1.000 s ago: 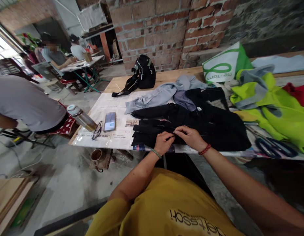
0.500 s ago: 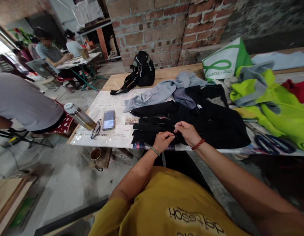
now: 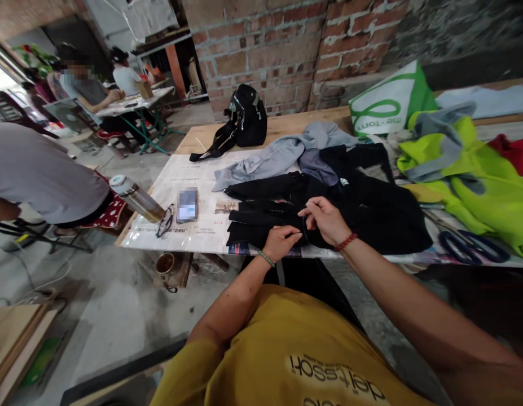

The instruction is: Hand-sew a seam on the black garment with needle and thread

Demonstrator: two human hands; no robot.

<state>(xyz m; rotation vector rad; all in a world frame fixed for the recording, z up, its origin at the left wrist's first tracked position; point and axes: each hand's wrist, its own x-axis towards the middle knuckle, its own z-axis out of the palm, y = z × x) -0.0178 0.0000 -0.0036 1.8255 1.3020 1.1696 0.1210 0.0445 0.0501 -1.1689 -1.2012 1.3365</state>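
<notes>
Our right hand (image 3: 325,221) has lifted slightly from our left hand (image 3: 280,241), perhaps drawing something fine from the black garment (image 3: 373,217) on the newspaper-covered table (image 3: 176,175); both pinch closed, anything held too small to tell

The wooden desk (image 3: 286,125) is partly covered with newspaper sheets (image 3: 206,173). On them lie a phone (image 3: 187,206), eyeglasses (image 3: 165,221) and a black garment (image 3: 383,217), a grey garment (image 3: 273,160) just behind it. A bottle (image 3: 139,200) stands beside the eyeglasses. A black strapped bag (image 3: 256,125) sits farther back; blue-handled scissors (image 3: 473,247) and a yellow-green garment (image 3: 485,180) lie toward the right.
</notes>
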